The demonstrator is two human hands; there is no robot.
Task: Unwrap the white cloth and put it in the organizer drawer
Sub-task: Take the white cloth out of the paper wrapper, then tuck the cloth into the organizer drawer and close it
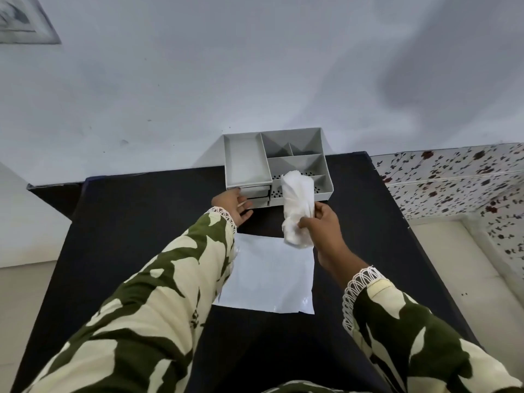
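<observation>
One left hand (234, 205), fingers loose and holding nothing, touches the two small drawers (256, 195) of one grey organizer (276, 165) at frame centre. One white sheet (269, 276) lies on the black table (141, 211). One right hand (323, 225) grips one rolled white cloth (297, 205), raised before the organizer.

No readable text, label or number shows anywhere.

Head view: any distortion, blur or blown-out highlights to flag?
Head view: wide-angle bending, table edges splay outward; large soft shadow on the wall upper right; white cloth in the right hand nearly blown out, folds faint; left hand by the organizer slightly soft; picture frame top left smeared.
</observation>
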